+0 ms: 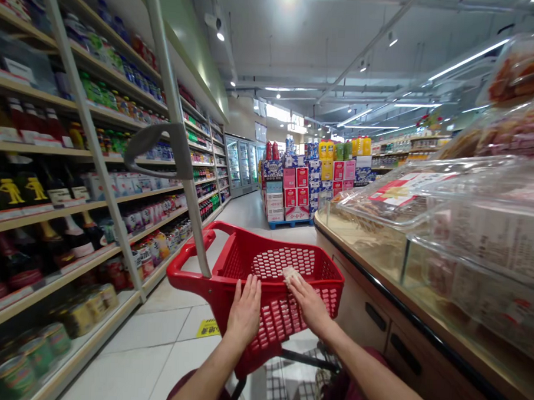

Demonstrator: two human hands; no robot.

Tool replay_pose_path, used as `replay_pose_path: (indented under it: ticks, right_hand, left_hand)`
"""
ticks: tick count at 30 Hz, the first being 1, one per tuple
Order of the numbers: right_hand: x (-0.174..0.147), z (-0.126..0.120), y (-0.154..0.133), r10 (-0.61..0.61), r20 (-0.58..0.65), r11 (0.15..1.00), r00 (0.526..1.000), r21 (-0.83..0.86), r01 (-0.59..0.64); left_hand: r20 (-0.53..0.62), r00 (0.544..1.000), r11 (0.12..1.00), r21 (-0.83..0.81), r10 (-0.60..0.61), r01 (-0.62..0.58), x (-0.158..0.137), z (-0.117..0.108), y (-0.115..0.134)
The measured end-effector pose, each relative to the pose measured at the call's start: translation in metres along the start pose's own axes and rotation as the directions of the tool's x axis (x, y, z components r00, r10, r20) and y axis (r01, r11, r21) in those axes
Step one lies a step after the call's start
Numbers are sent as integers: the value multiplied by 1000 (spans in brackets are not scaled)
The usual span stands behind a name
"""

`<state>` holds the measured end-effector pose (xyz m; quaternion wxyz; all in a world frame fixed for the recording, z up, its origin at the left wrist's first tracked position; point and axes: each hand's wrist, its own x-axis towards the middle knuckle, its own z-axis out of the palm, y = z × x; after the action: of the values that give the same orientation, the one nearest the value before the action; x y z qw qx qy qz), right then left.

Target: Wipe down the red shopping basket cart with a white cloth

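Note:
A red plastic shopping cart stands sideways in front of me, its basket walls pierced with rows of holes. My left hand lies on the near rim, fingers stretched out together and holding nothing. Under the fingers of my right hand, a crumpled white cloth is pressed against the same rim, farther right. Most of the cloth is covered by those fingers. A grey pole with a grey handle rises from the cart's left end.
Shelves of bottles and cans run along the left. Close on the right, a display counter carries clear plastic food packs. Stacked drink cartons stand on a blue pallet ahead. A yellow sticker marks the tiled floor.

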<state>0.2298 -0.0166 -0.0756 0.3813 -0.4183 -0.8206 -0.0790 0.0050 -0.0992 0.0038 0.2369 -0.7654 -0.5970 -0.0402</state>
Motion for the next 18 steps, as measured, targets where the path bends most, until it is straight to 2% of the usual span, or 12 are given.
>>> replay_pose_path:
  ticks: [2, 4, 5, 7, 10, 12, 14, 16, 18]
  right_hand:
    - [-7, -8, 19, 168, -20, 986, 986, -14, -168]
    - [-14, -15, 39, 335, -67, 940, 940, -38, -338]
    - [-17, -16, 45, 379, -83, 922, 922, -46, -383]
    - [-20, -15, 49, 357, -73, 932, 931, -42, -361]
    - [-21, -12, 47, 232, -10, 973, 973, 10, -232]
    - [-23, -15, 51, 268, -14, 963, 963, 22, -268]
    - [-26, -19, 56, 384, -58, 923, 921, 4, -385]
    - [-26, -19, 54, 438, -87, 898, 895, -10, -441]
    - [-23, -16, 43, 364, -69, 931, 929, 14, -364]
  left_hand:
    - [-9, 1000, 1000, 5, 5, -5, 1, 1, 3]
    - [-17, 1000, 1000, 8, 13, -13, 3, 3, 5]
    - [-16, 1000, 1000, 5, 17, -17, 5, 3, 7]
    - [1, 1000, 999, -11, 31, -31, 8, 5, 12]
    - [34, 998, 998, -39, 54, -52, 13, 5, 20]
    - [38, 997, 997, -48, 70, -68, 14, 6, 22]
    - [35, 996, 996, -47, 82, -80, 15, 7, 24]
    - [37, 996, 996, -43, 75, -74, 16, 8, 26]
    - [38, 997, 997, -41, 68, -66, 18, 10, 30]
